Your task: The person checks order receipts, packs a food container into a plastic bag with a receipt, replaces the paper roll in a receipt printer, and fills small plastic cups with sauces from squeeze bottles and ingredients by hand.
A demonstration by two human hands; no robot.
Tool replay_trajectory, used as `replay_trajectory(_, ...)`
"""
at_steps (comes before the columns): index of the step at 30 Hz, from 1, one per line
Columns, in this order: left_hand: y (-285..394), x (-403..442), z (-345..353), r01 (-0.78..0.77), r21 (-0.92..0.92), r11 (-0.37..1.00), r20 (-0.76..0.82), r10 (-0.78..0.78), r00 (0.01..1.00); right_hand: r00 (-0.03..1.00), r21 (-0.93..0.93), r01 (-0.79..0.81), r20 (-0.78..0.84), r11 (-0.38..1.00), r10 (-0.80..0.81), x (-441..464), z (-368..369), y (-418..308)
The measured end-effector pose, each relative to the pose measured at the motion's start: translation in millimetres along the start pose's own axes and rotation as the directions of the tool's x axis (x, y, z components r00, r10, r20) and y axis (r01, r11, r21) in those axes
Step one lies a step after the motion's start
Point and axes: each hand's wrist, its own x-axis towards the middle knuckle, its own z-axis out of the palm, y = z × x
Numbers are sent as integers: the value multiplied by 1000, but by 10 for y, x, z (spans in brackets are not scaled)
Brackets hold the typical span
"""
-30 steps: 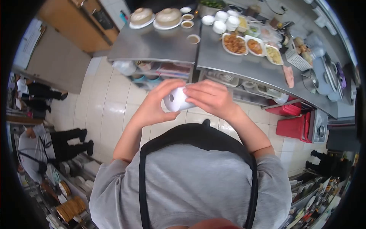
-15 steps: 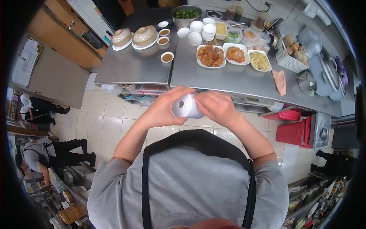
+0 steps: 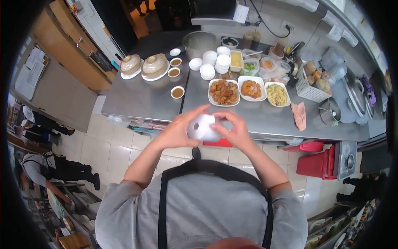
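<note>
At far left, a co-worker (image 3: 38, 166) in a grey shirt bends over kitchenware, well apart from our hands. Nearer, beyond our left hand, two lidded clay pots (image 3: 155, 66) and small bowls of brown sauce (image 3: 177, 92) stand on the steel counter (image 3: 143, 98).

Our left hand (image 3: 176, 132) reaches forward from a bent elbow, its palm turned inward and opened broadly around one end of a white paper roll (image 3: 209, 132). Fingers curve over the top and the thumb supports it below, leaving the round core hole facing out between them. We hold the roll in the air between both hands, in front of our apron and near the counter's edge.

Our right hand (image 3: 236, 128) meets the roll from the other side, elbow bent, forearm angled inward, thumb and forefinger drawn close together at the paper. We appear to be handling its outer layer, work that calls for a firm left hold and a light right fingertip touch; whether we have a loose edge, we cannot tell.

Beyond our right hand sit stacked white bowls (image 3: 207, 71) and three filled dishes (image 3: 224, 92); farther right lie a pink cloth (image 3: 298, 116) and, below the counter, a red bin (image 3: 311, 167).
</note>
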Motion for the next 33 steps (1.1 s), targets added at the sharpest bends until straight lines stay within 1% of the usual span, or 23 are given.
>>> replay_trajectory(1,-99,41,-37,-69,-36,997,-51,67,996,992,-52,121,-34,991,-123,62,40,49)
replay_trajectory(2,-163,80,-86,-41,-58,997,-34,39,999,996,-42,85,-29,995,-86,116,84,84)
replay_trajectory(4,-267,162,-190,-61,-4,998,-73,61,995,982,-191,177,-28,966,-185,264,158,147)
replay_trajectory(5,-321,188,-251,-38,-24,999,-60,37,998,988,-182,147,-23,972,-154,338,195,181)
replay_trajectory(7,-410,248,-397,-26,-41,999,-89,23,996,988,-338,152,19,929,-154,529,250,235)
replay_trajectory(8,-448,274,-466,-24,-47,999,-86,20,996,989,-339,145,20,929,-147,624,271,248)
replay_trajectory(10,-539,352,-615,-43,-162,986,-72,32,997,998,-343,56,2,938,-59,808,321,287)
replay_trajectory(11,-598,387,-674,-43,-168,985,-66,32,997,998,-212,-45,-55,976,34,874,365,317)
replay_trajectory(12,-659,433,-737,-45,-181,982,-66,34,997,998,-216,-50,-59,975,38,922,374,370)
replay_trajectory(14,-789,524,-844,-52,-197,979,-63,40,997,987,-51,-152,52,987,154,982,365,511)
replay_trajectory(15,-856,552,-882,-41,-208,977,-68,27,997,997,2,-72,14,997,72,1005,410,559)
replay_trajectory(16,-915,578,-912,-27,-220,975,-71,12,997,997,1,-80,12,997,80,1027,445,599)
replay_trajectory(18,-1019,644,-948,-17,-238,971,-60,3,998,998,-249,-55,15,967,61,1065,483,677)
replay_trajectory(19,-1049,670,-960,-13,-249,968,-58,-1,998,998,-249,-62,13,967,67,1113,481,738)
replay_trajectory(20,-1057,697,-975,-14,-250,968,-56,0,998,987,-357,-127,44,925,153,1198,462,819)
replay_trajectory(21,-1055,723,-988,26,-232,972,20,-22,1000,969,-463,-182,65,868,238,1246,446,877)
replay_trajectory(22,-1047,742,-988,66,-212,975,94,-46,994,969,-463,-182,66,867,238,1249,450,904)
replay_trajectory(24,-1117,798,-888,62,-155,986,109,-46,993,974,-428,-183,44,885,223,1341,410,967)
replay_trajectory(25,-1200,848,-814,56,-94,994,119,-45,992,997,-427,-50,35,903,71,1372,333,989)
replay_trajectory(26,-1426,871,-652,-38,99,994,59,32,998,999,-443,-14,33,897,32,1420,240,978)
replay_trajectory(27,-1573,905,-518,29,150,988,77,-41,996,999,-450,-29,25,893,45,1460,149,954)
replay_trajectory(29,-1731,1030,-328,276,263,925,156,-323,934,997,-463,-57,23,885,77,1576,-47,842)
replay_trajectory(33,-2092,1288,-219,206,347,915,128,-264,956,989,-516,130,10,846,-146,1906,-504,718)
